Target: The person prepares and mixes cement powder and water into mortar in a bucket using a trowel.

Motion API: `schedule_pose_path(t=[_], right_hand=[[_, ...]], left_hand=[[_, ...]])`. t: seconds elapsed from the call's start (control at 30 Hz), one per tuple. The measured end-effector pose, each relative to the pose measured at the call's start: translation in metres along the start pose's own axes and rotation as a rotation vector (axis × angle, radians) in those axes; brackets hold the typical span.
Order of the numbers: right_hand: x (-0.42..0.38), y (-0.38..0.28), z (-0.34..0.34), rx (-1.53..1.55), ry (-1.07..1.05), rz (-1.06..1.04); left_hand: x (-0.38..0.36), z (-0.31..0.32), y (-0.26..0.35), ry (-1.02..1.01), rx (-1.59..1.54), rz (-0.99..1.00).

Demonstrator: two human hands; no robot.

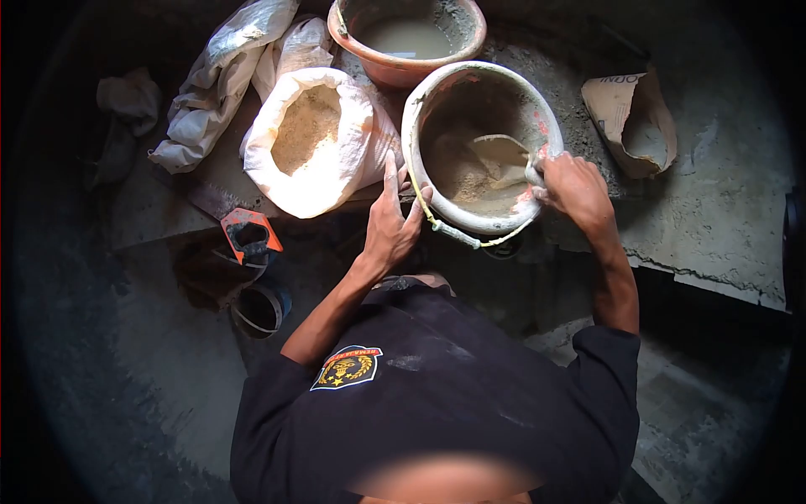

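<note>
A large pale bucket stands in front of me, with sandy powder and some wet grey material inside. My right hand is closed at the bucket's right rim, its fingers wrapped round the end of a pale scoop-like tool that reaches down into the bucket. My left hand is open at the left side, fingers stretched upward, right beside the rim and the bucket's wire handle. Just left of that hand, an open white sack holds sandy powder.
Behind the bucket is a reddish tub of cloudy water. Folded white sacks lie at the upper left. A handsaw with an orange grip and a small pail are lower left. A torn paper bag lies right on the concrete slab.
</note>
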State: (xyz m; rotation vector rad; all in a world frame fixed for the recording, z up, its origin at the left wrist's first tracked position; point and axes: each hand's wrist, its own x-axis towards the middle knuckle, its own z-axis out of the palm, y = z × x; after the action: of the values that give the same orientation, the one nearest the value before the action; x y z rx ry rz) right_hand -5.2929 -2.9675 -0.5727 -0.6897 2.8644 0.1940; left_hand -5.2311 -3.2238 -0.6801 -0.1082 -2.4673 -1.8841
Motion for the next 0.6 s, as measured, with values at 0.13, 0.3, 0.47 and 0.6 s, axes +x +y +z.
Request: schedule_pose_path(t=[0.13,0.3,0.47,0.6], right_hand=[[0.015,0.02,0.046,0.078,0.228,-0.249],[0.015,0.035,0.033,0.036,0.22,-0.259],[0.021,0.046,0.042,0.01,0.414,-0.408],[0.027,0.05,0.027,0.034,0.295,-0.373]], left_hand=[[-0.006,0.022,0.004,0.054,0.037,-0.071],[-0.011,0.034,-0.003,0.144,0.066,-0.016],[-0.014,0.046,-0.004,0.224,-0.134,-0.118],[-0.011,0.048,-0.012,0.222,-0.29,-0.23]])
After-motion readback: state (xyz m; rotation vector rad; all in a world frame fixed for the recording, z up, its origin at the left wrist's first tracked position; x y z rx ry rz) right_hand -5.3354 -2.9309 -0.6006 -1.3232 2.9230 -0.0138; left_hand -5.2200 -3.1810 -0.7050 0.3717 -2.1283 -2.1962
